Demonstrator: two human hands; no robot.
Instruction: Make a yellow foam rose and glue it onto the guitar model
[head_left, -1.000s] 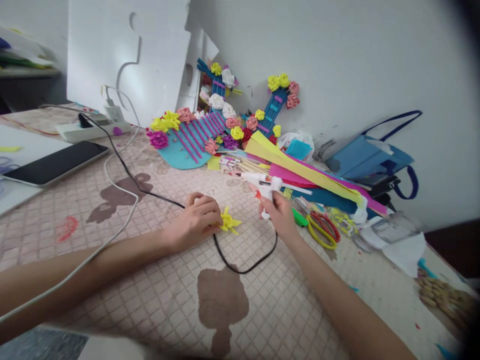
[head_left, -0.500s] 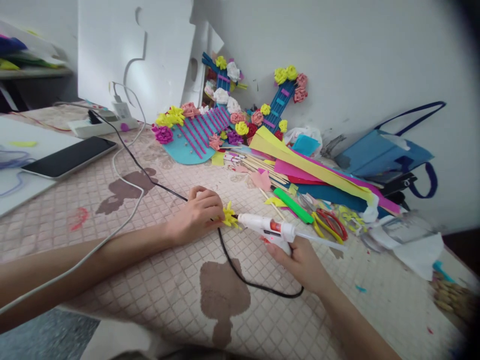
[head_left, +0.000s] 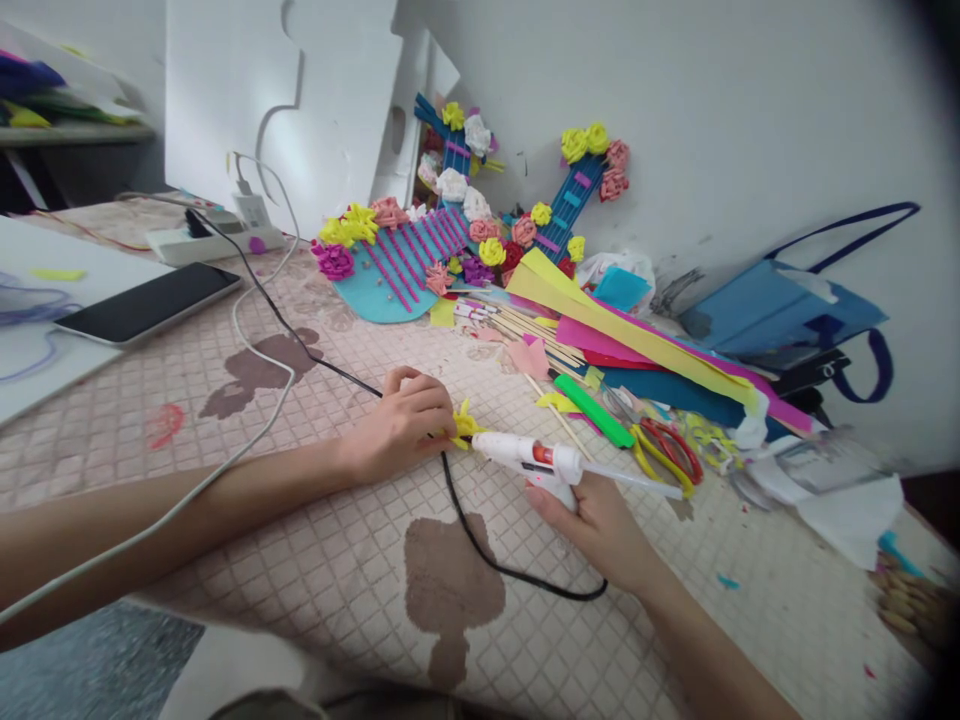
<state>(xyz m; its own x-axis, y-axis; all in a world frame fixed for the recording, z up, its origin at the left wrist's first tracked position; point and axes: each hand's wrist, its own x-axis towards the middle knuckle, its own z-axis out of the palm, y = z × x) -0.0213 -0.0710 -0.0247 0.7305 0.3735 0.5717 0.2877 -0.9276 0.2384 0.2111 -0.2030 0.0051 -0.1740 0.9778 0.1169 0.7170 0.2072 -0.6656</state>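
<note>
Between the fingers of my left hand is a yellow paper flower, its petals showing past the fingertips. My right hand is wrapped round the handle of a white glue gun. The gun points left, and its dark nozzle is at the flower; whether it touches cannot be made out. A clear glue stick sticks out of the back of the gun. From the gun a black cord loops over the tabletop and passes under my left hand.
A power strip and a dark phone lie at the left. Flower-covered blue guitar shapes stand at the back. Coloured paper, a green cutter and scissors lie to the right. A white cable crosses above my left forearm.
The glue gun's nozzle has shifted slightly left relative to the flower, and the flower looks a little turned. Both hands keep their grips. The whole view has shifted slightly.
</note>
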